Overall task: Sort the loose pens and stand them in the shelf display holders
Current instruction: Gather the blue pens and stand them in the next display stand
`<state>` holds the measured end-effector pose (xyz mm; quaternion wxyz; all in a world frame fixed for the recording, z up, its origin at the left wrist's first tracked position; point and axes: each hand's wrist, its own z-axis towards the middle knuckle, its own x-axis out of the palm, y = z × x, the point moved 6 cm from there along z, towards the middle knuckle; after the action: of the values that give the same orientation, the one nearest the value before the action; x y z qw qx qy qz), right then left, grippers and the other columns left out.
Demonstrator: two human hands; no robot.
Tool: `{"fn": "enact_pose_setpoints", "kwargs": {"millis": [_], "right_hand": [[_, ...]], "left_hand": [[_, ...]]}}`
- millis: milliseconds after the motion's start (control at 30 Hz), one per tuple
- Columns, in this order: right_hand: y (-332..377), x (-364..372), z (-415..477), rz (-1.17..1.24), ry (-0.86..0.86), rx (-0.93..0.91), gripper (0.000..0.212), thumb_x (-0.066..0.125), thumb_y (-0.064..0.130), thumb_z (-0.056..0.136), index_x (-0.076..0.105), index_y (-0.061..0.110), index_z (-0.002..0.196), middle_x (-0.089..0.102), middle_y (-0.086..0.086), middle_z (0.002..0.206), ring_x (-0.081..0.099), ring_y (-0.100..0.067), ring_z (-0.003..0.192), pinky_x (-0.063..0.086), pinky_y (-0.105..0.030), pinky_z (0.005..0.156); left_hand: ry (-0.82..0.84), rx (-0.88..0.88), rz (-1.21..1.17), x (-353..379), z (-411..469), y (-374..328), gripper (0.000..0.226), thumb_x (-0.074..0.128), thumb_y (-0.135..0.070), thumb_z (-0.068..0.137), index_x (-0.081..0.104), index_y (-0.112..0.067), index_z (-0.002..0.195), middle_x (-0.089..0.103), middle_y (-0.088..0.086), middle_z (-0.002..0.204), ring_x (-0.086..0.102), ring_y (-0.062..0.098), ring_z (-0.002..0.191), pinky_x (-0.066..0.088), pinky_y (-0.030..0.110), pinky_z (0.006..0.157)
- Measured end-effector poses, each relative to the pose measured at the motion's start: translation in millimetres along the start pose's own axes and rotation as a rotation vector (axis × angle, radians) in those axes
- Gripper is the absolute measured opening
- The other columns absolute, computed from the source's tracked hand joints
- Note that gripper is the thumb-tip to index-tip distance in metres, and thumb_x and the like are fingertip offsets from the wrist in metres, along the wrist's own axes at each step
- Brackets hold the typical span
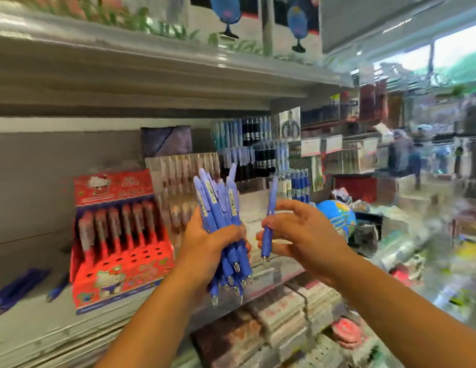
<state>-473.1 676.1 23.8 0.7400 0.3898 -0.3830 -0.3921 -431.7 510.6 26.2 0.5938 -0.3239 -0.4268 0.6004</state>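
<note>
**One pen split off, the bundle in the other hand, all tips down**

Left hand (202, 243): fingers wrapped round the lower barrels of a bundle of blue pens (218, 205). Clip ends fan upward and the tips point down past the palm.

Right hand (306, 232): thumb and fingertips pinch a single blue pen (272, 200) at mid-barrel, with the other fingers loosely spread. The pen stands near upright, tip down, just beside the bundle but apart from it.

Key relation: the tiered display holders (258, 155) sit beyond both hands, further back on the shelf. A row of matching blue pens (300, 184) stands upright in them, behind and slightly to the right of the right hand. The single pen's long axis runs roughly parallel to those stocked pens.

Judgement: the right hand is the nearer one, so the placement calls for a forward reach with little rotation. I cannot tell whether a free slot exists in that row, because the area is blurred.

Red display box (117, 235): left of the left hand, with open holes in its front rows. It is stocked with red pens, so it is probably not the destination for the blue ones.

Loose dark-blue pens (19, 286): several lie flat on the shelf (32, 328) at far left, well apart from both hands and not yet gathered.

Risk: the bundle fans out at the top, so a pen could slip while attention is on the right hand.
</note>
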Motion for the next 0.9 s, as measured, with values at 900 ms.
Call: {"fn": "enact_pose_setpoints", "kwargs": {"millis": [900], "right_hand": [[-28.4,-49.3,201.1,-0.401,0.157,-0.373,0.064,0.075,0.015,0.086,0.040,0.047,0.129,0.063,-0.006,0.084,0.070,-0.018,0.070,0.060,-0.032,0.056]], "left_hand": [[-0.336,0.209,0.131,13.8,120.9,53.7,0.048,0.075,-0.004,0.081,0.054,-0.029,0.117,0.071,-0.003,0.080,0.072,0.026,0.068,0.058,0.031,0.057]]}}
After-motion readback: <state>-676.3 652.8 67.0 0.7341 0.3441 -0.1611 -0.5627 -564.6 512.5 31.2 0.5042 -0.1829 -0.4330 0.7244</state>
